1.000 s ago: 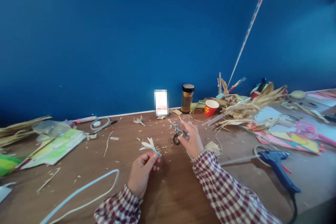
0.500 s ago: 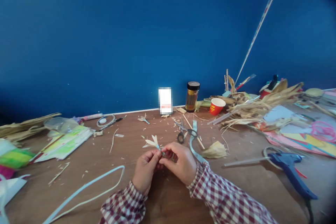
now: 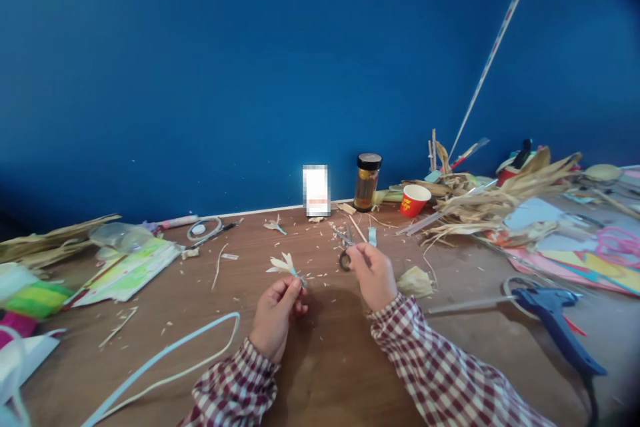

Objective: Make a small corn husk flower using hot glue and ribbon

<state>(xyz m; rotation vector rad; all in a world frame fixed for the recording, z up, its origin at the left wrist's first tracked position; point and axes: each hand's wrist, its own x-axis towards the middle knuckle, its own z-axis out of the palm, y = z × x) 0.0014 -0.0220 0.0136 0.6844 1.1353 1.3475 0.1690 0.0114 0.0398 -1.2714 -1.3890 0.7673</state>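
Observation:
My left hand (image 3: 277, 317) pinches a small corn husk flower (image 3: 285, 263) by its stem, which is wrapped in pale blue tape. Its cream petals point up and to the left. Farther forward and to the right, my right hand (image 3: 373, 277) has its fingers closed at the handles of a pair of scissors (image 3: 344, 260). One black finger loop shows beside the fingertips; the other is hidden under the hand. A pale blue ribbon strip (image 3: 372, 235) emerges just beyond that hand. A second husk flower (image 3: 275, 225) lies on the table near the wall.
A blue glue gun (image 3: 555, 320) lies at the right with its cord. Dried corn husks (image 3: 480, 207) pile up behind it, beside a red paper cup (image 3: 415, 201) and a lidded jar (image 3: 367, 183). A pale looped strip (image 3: 170, 350) lies left; husk scraps litter the table (image 3: 330, 373).
My right hand has left the flower and moved forward and right to the scissors, covering part of the blue ribbon. My left hand keeps the flower, almost in place.

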